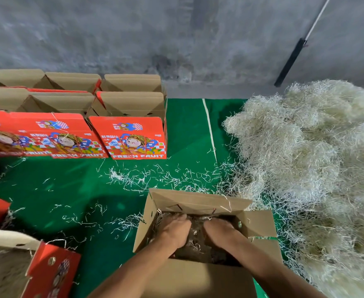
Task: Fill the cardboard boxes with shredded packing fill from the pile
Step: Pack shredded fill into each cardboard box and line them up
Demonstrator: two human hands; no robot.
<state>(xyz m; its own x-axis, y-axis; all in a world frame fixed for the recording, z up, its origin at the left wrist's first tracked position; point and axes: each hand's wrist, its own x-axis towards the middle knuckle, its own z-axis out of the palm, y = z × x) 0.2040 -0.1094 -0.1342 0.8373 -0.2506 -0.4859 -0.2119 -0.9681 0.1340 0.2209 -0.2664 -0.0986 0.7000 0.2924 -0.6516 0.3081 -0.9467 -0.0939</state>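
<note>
From the head camera, an open corrugated cardboard box [200,274] sits on a green felt-like floor covering [73,186], its plain brown flaps folded outward and a dark layer of shredded fill [196,248] lying inside. Both hands are down in that box: the left hand [174,230] lies palm-down with its fingers extended flat on the fill, and the right hand [219,231] lies beside it the same way, fingers stretched out and pressing on the shreds, neither one curled around anything. To the right rises the large pile of shredded packing fill [310,160], pale straw-coloured, thin crinkled strips tangled into a fluffy mound that reaches the box's right flap. Loose strands [142,179] are scattered over the green surface between pile and boxes. At the upper left stand rows of open boxes [131,104], brown inside, glossy red outside, printed with a cartoon figure, Chinese characters too small to read, and the words "FRESH FRUIT" in white [138,156]. Another red box [48,272] at the lower left holds fill already. Behind everything is a rough grey concrete wall [155,35], with a black-handled pole [290,61] leaning against it.
</note>
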